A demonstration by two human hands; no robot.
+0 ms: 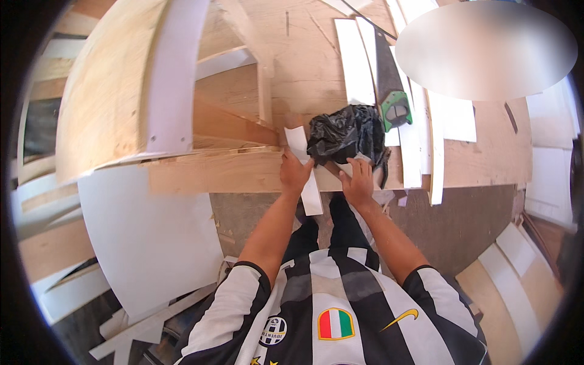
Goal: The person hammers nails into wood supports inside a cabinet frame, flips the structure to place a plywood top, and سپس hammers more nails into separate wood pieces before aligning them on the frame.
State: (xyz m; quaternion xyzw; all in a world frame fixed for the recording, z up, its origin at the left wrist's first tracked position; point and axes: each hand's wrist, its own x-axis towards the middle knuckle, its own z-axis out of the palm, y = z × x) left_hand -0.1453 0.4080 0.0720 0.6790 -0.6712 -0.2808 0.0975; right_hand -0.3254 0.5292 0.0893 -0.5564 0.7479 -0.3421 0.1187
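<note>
Seen from above, a person in a black-and-white striped shirt leans over the edge of a plywood workbench [486, 158]. The left hand [294, 173] rests flat, fingers spread open, on a narrow white strip [304, 167] that lies across the bench edge and overhangs it. The right hand [359, 182] lies just beside it, fingers loosely extended, touching the lower edge of a crumpled black plastic bag [345, 135] sitting on the bench directly ahead. Behind the bag lies a handsaw [389, 79] with a green handle, among long white strips [356, 61]. A large curved plywood form [109, 91] rises at left, with a white panel [146, 237] below it.
</note>
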